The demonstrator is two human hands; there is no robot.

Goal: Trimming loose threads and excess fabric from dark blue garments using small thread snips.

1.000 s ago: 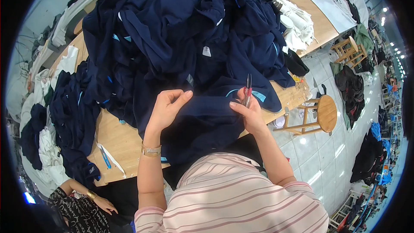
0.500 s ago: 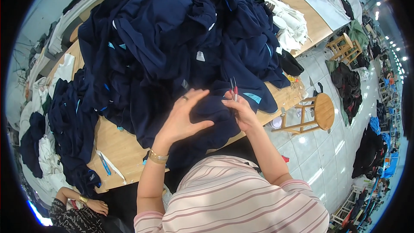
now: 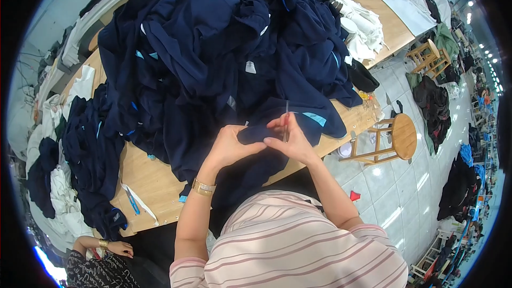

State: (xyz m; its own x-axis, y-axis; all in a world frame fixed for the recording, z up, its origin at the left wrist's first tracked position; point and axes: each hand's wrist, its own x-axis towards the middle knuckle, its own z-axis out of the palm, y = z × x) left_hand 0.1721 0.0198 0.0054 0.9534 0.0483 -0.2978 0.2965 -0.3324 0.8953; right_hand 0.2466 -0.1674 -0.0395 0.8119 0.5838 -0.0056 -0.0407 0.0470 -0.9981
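Observation:
Thread snips (image 3: 287,113) with a slim metal blade and a reddish handle stand up from my right hand (image 3: 293,143), whose fingers are closed round them. My left hand (image 3: 228,146) is closed on the near part of a navy garment (image 3: 255,134), thumb pointing toward my right hand. The two thumbs nearly meet over the cloth. Light blue trim (image 3: 313,119) shows on the fabric just beyond my right hand. The fingers of my left hand are partly hidden behind the cloth.
A big heap of navy garments (image 3: 186,32) covers much of the wooden table (image 3: 149,178). A blue-handled tool (image 3: 132,201) lies at its left. White cloth (image 3: 362,26) sits far right, a wooden stool (image 3: 402,136) near right. Another person's hand (image 3: 120,248) is at lower left.
My left hand was spread open above the cloth; it has lowered and closed on the navy fabric. My right hand, still with the snips, has come down and closer to the left.

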